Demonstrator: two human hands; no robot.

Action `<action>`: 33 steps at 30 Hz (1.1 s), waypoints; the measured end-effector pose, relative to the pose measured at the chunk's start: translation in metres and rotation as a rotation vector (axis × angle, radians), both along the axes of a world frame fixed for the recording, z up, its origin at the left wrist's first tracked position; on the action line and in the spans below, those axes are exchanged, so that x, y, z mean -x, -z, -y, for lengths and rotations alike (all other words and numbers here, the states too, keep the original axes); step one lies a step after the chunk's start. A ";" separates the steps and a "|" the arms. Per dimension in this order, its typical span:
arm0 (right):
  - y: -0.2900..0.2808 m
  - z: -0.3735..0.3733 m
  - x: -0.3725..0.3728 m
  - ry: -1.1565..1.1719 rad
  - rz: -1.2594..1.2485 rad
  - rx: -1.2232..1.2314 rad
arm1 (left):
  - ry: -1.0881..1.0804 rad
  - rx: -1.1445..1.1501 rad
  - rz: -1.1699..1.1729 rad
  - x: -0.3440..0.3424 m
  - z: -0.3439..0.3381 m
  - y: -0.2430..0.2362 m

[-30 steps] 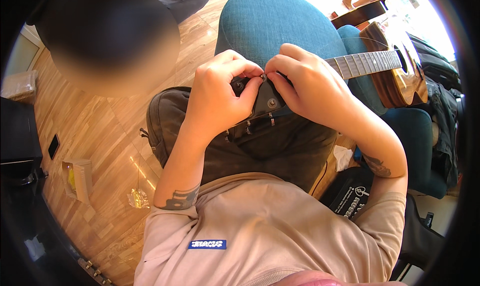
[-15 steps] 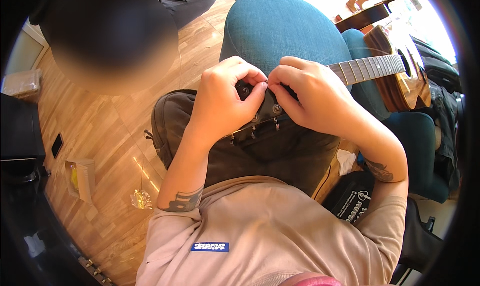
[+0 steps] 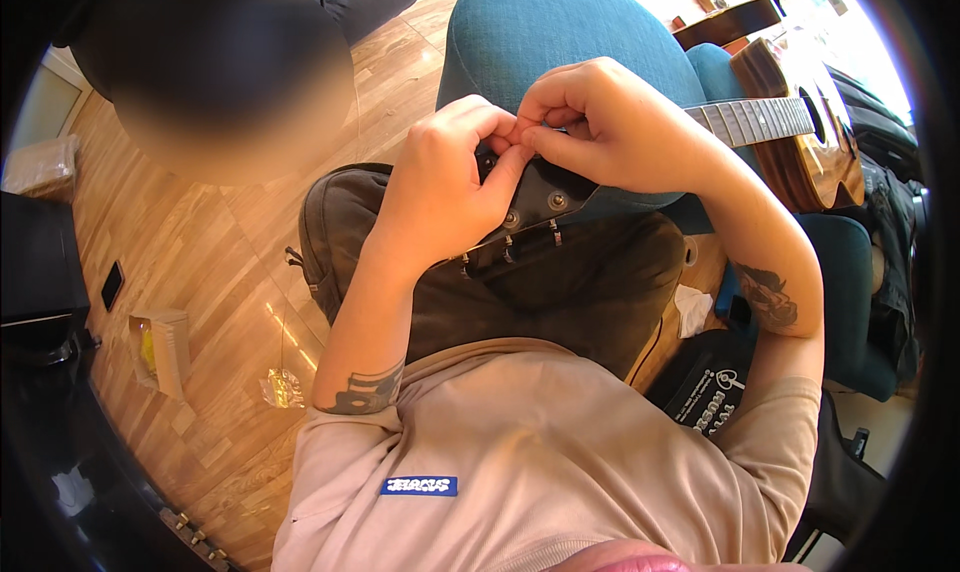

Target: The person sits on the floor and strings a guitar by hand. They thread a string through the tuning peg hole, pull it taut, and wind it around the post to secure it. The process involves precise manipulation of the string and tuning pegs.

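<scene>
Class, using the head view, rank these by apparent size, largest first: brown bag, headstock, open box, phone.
1. Brown bag
2. Headstock and open box: order unsure, since the headstock is partly covered
3. Phone

We count one left hand (image 3: 450,177) and one right hand (image 3: 610,127), two guitars (image 3: 836,162), three tuning pegs (image 3: 509,248) (those showing along the near edge of the headstock (image 3: 548,192)), one phone (image 3: 113,285), one open box (image 3: 172,347), and one clear packet (image 3: 282,388).

Left hand (image 3: 447,177) and right hand (image 3: 622,132) meet, both pinched, over guitar headstock (image 3: 542,190), near twelve o'clock. Guitar body (image 3: 828,162) at two; smartphone (image 3: 113,285) at nine.
</scene>
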State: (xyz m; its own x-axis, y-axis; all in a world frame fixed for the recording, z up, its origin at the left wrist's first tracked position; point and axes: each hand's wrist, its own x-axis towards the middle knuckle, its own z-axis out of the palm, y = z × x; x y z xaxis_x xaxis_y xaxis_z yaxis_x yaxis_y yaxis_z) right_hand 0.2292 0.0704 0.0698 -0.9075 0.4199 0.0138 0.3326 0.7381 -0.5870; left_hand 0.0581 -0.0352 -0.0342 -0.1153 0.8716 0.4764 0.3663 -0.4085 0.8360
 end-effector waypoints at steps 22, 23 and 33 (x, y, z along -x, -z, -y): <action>-0.008 -0.014 -0.008 0.057 0.097 0.247 | -0.041 -0.046 -0.159 -0.001 0.035 -0.010; -0.010 -0.010 -0.011 0.100 0.102 0.267 | -0.112 -0.059 -0.252 -0.003 0.045 -0.015; -0.023 0.016 -0.031 -0.031 -0.009 -0.076 | -0.270 -0.126 -0.415 -0.026 0.064 -0.011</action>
State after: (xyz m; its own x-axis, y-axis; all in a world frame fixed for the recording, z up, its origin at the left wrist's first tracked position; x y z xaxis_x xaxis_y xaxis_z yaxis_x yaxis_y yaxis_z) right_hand 0.2606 0.0546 0.0924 -0.9198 0.3888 0.0530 0.3035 0.7904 -0.5322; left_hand 0.0839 -0.0988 -0.0233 -0.1077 0.7694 0.6296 0.7634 -0.3417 0.5481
